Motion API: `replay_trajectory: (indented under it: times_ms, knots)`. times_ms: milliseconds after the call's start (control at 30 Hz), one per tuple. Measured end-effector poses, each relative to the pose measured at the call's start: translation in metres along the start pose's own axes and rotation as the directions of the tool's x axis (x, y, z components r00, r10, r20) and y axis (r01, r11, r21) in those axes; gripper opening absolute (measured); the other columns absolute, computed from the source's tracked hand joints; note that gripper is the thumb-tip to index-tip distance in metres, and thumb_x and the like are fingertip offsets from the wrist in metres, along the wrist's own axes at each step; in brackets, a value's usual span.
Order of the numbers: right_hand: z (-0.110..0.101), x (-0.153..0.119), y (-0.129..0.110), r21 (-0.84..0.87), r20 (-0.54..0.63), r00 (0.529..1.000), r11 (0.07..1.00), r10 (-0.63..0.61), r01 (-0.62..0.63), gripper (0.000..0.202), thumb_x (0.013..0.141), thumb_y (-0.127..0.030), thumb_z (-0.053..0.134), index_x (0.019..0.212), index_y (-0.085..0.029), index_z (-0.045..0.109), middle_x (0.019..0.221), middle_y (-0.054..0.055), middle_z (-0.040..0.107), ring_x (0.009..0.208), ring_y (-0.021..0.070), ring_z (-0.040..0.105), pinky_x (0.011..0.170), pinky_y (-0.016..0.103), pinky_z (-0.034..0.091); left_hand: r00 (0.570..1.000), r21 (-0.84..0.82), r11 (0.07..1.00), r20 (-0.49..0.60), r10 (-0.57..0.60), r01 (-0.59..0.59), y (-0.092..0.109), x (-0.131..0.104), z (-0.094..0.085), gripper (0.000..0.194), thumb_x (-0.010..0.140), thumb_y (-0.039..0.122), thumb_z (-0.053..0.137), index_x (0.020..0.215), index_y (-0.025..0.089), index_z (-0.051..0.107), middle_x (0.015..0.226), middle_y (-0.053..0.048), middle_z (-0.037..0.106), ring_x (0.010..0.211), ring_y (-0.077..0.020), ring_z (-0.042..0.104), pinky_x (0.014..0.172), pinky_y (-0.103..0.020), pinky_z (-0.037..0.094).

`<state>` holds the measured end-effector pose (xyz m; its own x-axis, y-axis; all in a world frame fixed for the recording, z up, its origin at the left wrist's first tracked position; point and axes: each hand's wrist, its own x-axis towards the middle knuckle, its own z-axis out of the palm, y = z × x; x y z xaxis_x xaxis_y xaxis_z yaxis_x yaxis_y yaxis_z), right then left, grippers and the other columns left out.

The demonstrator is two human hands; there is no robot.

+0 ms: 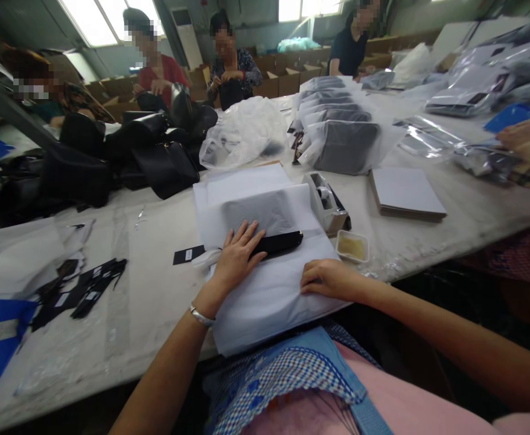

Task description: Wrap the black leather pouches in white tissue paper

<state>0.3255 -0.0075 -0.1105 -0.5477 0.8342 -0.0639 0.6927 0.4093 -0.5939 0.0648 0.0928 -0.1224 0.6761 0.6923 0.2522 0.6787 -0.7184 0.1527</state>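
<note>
A black bag (279, 243), partly covered by white tissue paper, lies in front of me with one dark strip of it showing. My left hand (238, 257) rests on the bag and paper, its fingers stretched out flat. The near part of the tissue paper (265, 308) spreads toward the table's front edge. At its right side, my right hand (326, 279) is closed with curled fingers on the paper. A black hang tag (189, 255) with a small white label sticks out to the left, beside a white wrapped bit (207, 258).
A tape dispenser (323, 199), a small dish of yellowish stuff (352, 246) and a cardboard stack (407, 192) stand right. Black bags (168, 166) are piled left, near loose black tags (95, 284). Wrapped bags (346, 145) stand behind; co-workers sit across the table.
</note>
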Motion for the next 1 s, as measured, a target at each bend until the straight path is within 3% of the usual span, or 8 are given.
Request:
replay_trajectory:
  times_ms: [333, 500, 667, 733, 800, 867, 933, 1000]
  knots:
    - [-0.017, 0.009, -0.005, -0.002, 0.077, 0.997, 1.000, 0.007, -0.007, 0.014, 0.086, -0.027, 0.064, 0.084, -0.023, 0.077, 0.081, 0.000, 0.074, 0.072, 0.0149, 0.067, 0.070, 0.023, 0.048, 0.999, -0.090, 0.996, 0.040, -0.020, 0.023, -0.001, 0.006, -0.014, 0.050, 0.098, 0.045, 0.047, 0.143, 0.023, 0.047, 0.157, -0.008, 0.037, 0.147, -0.0289, 0.027, 0.116, -0.054, 0.028]
    - [-0.037, 0.023, -0.007, 0.009, -0.123, 0.992, 1.000, 0.010, -0.009, 0.019, 0.090, -0.032, 0.060, 0.086, -0.023, 0.076, 0.085, 0.000, 0.074, 0.076, 0.0153, 0.066, 0.070, 0.024, 0.047, 0.993, -0.204, 0.977, 0.111, -0.039, 0.061, -0.004, 0.014, -0.031, 0.052, 0.100, 0.049, 0.037, 0.143, 0.021, 0.047, 0.154, -0.007, 0.041, 0.146, -0.0249, 0.029, 0.118, -0.047, 0.029]
    - [-0.071, 0.051, -0.008, -0.113, -0.274, 0.959, 0.989, 0.065, -0.099, 0.018, 0.089, -0.033, 0.061, 0.082, -0.024, 0.076, 0.082, -0.001, 0.072, 0.073, 0.0151, 0.064, 0.068, 0.025, 0.043, 0.962, -0.265, 0.961, 0.274, 0.002, 0.074, -0.013, 0.031, -0.069, 0.058, 0.103, 0.051, 0.016, 0.132, 0.024, 0.059, 0.143, -0.001, 0.056, 0.138, -0.0211, 0.045, 0.113, -0.037, 0.038]
    - [-0.084, 0.062, -0.007, -0.148, -0.312, 0.948, 0.982, 0.063, -0.115, 0.018, 0.089, -0.033, 0.062, 0.082, -0.023, 0.075, 0.082, -0.001, 0.072, 0.073, 0.0152, 0.064, 0.068, 0.025, 0.043, 0.943, -0.260, 0.965, 0.330, 0.050, 0.040, -0.014, 0.036, -0.081, 0.054, 0.100, 0.057, 0.026, 0.130, 0.027, 0.060, 0.138, 0.000, 0.060, 0.130, -0.0222, 0.053, 0.107, -0.034, 0.043]
    - [-0.091, 0.070, -0.005, -0.187, -0.360, 0.931, 0.972, 0.065, -0.140, 0.018, 0.089, -0.033, 0.062, 0.082, -0.023, 0.075, 0.082, 0.000, 0.072, 0.075, 0.0159, 0.064, 0.069, 0.026, 0.043, 0.936, -0.215, 0.977, 0.343, 0.074, 0.002, -0.012, 0.039, -0.085, 0.050, 0.091, 0.060, 0.049, 0.129, 0.027, 0.061, 0.137, -0.002, 0.061, 0.125, -0.0255, 0.058, 0.103, -0.035, 0.047]
    - [-0.092, 0.074, -0.006, -0.228, -0.422, 0.905, 0.959, 0.060, -0.170, 0.020, 0.091, -0.034, 0.059, 0.083, -0.023, 0.074, 0.085, 0.001, 0.072, 0.076, 0.0168, 0.065, 0.071, 0.027, 0.044, 0.947, -0.131, 0.991, 0.317, 0.048, -0.006, -0.008, 0.041, -0.081, 0.042, 0.085, 0.047, 0.064, 0.121, 0.025, 0.065, 0.134, -0.006, 0.063, 0.120, -0.0278, 0.061, 0.100, -0.036, 0.049]
    - [-0.086, 0.074, -0.009, -0.282, -0.474, 0.880, 0.947, 0.003, -0.155, 0.021, 0.093, -0.039, 0.058, 0.094, -0.024, 0.073, 0.096, 0.003, 0.073, 0.084, 0.0196, 0.067, 0.077, 0.030, 0.046, 0.961, -0.064, 0.998, 0.278, -0.001, 0.019, -0.004, 0.042, -0.071, 0.026, 0.086, 0.027, 0.062, 0.111, 0.022, 0.067, 0.125, -0.008, 0.068, 0.113, -0.0272, 0.064, 0.096, -0.037, 0.051]
    - [-0.075, 0.074, -0.012, -0.357, -0.486, 0.867, 0.930, -0.106, -0.087, 0.036, 0.090, -0.048, 0.061, 0.115, -0.023, 0.067, 0.113, 0.008, 0.070, 0.099, 0.0251, 0.066, 0.088, 0.037, 0.047, 0.967, -0.039, 0.998, 0.251, -0.040, 0.051, -0.001, 0.042, -0.062, 0.025, 0.085, 0.012, 0.055, 0.105, 0.020, 0.067, 0.116, -0.009, 0.071, 0.107, -0.0258, 0.067, 0.092, -0.036, 0.052]
